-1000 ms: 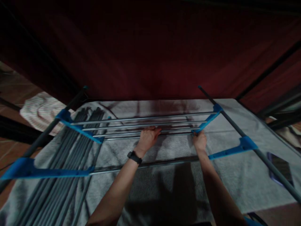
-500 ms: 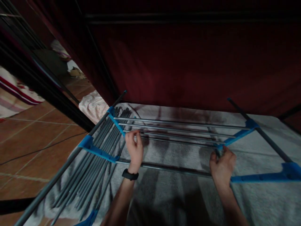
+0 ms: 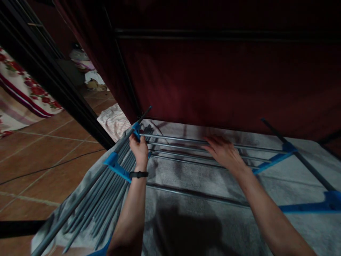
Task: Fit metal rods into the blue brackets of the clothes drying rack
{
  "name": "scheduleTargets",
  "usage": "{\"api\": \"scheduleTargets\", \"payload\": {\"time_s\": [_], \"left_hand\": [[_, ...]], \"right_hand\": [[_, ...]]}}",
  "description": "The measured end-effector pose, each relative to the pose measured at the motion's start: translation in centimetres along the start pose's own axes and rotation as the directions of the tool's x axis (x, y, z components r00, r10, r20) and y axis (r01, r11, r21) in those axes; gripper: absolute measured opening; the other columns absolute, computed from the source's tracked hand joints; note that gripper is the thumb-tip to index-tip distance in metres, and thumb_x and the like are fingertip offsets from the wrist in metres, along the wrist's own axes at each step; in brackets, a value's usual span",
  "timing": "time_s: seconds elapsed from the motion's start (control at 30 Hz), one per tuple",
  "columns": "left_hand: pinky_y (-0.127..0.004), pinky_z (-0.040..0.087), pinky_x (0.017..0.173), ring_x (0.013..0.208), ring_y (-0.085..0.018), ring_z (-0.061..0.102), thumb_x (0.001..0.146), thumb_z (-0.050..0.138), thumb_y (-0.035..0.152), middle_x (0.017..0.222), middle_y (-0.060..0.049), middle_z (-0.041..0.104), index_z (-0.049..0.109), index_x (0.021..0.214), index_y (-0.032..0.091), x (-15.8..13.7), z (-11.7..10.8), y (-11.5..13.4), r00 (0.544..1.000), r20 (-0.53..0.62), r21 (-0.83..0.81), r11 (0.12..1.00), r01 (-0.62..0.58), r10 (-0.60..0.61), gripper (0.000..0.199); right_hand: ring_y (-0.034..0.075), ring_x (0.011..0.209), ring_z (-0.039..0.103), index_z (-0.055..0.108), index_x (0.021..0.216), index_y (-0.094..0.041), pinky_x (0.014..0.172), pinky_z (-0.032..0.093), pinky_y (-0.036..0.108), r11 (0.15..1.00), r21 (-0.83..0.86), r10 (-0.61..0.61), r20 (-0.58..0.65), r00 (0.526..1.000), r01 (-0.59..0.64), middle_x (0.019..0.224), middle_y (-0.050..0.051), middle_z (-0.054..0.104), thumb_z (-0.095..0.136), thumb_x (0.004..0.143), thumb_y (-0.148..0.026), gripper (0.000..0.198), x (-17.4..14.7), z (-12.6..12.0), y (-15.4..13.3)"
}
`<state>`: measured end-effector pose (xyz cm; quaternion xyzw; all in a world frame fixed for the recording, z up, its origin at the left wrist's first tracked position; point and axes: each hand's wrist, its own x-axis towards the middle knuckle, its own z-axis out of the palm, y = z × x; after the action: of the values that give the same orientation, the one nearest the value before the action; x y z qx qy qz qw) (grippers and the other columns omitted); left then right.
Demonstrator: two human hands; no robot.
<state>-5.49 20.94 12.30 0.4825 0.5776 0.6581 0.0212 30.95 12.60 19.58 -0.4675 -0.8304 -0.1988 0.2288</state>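
A rack of grey metal tubes and blue plastic brackets lies before me. My left hand (image 3: pixel 139 153) is closed round the far-left blue bracket (image 3: pixel 136 128), where the rods end; a black band circles that wrist. My right hand (image 3: pixel 223 153) lies over the parallel cross rods (image 3: pixel 178 138), its fingers stretched toward the farthest rod and seemingly touching it. At their right ends the rods meet another blue bracket (image 3: pixel 274 160) on the right side tube (image 3: pixel 311 170). Nearer me, a single rod (image 3: pixel 191 193) spans between a left blue bracket (image 3: pixel 117 168) and a right one (image 3: pixel 306 208).
Several loose grey rods (image 3: pixel 106 199) lie on the grey blanket (image 3: pixel 181 220) at left. Behind stands a dark red panel (image 3: pixel 213 81) with a black frame. A black post (image 3: pixel 66 96) slants over the tiled floor (image 3: pixel 48 156), where a dark cable (image 3: pixel 53 167) runs.
My left hand has moved up and left onto the far-left bracket. My right hand has left the right bracket and moved left and farther away, over the rods. The view has shifted slightly.
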Motion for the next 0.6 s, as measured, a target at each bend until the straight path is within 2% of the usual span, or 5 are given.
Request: {"api": "scheduleTargets", "payload": {"time_s": [0.07,0.13,0.37,0.6], "left_hand": [[-0.043,0.051,0.116,0.125,-0.025,0.068,0.092,0.055,0.025,0.126,-0.014,0.073,0.063,0.128,0.017,0.08,0.00,-0.22,1.000,-0.011,-0.002,1.000,0.004,-0.004,0.037],[-0.042,0.052,0.114,0.123,-0.025,0.068,0.095,0.055,0.030,0.124,-0.013,0.073,0.064,0.124,0.018,0.01,0.08,-0.35,1.000,-0.028,-0.005,1.000,0.011,-0.011,0.033],[-0.043,0.051,0.110,0.114,-0.026,0.067,0.101,0.049,0.046,0.115,-0.012,0.069,0.061,0.115,0.018,-0.42,0.42,-0.07,0.998,-0.047,-0.050,0.998,0.041,-0.043,0.033],[-0.043,0.053,0.109,0.114,-0.026,0.068,0.101,0.051,0.044,0.117,-0.013,0.071,0.060,0.115,0.018,-0.47,0.44,-0.06,0.998,-0.044,-0.057,0.997,0.042,-0.045,0.031]], "right_hand": [[0.024,0.094,0.069,0.073,0.120,-0.019,0.086,0.050,0.035,0.999,-0.005,-0.047,0.026,0.999,0.047,0.112,0.012,0.075,0.054,0.107,-0.024,0.023,0.16,0.13,-0.03],[0.023,0.088,0.069,0.074,0.114,-0.019,0.081,0.050,0.033,0.999,-0.017,-0.049,0.019,0.999,0.049,0.106,0.011,0.075,0.054,0.107,-0.021,0.022,0.24,0.24,-0.08],[0.022,0.088,0.069,0.077,0.112,-0.019,0.080,0.050,0.032,1.000,-0.015,-0.021,-0.052,0.998,0.020,0.103,0.010,0.076,0.053,0.107,-0.021,0.025,0.31,0.64,0.08],[0.022,0.087,0.069,0.077,0.108,-0.019,0.078,0.049,0.032,1.000,0.000,-0.007,-0.036,0.999,0.007,0.103,0.010,0.076,0.050,0.107,-0.023,0.028,0.34,0.62,0.35]]}}
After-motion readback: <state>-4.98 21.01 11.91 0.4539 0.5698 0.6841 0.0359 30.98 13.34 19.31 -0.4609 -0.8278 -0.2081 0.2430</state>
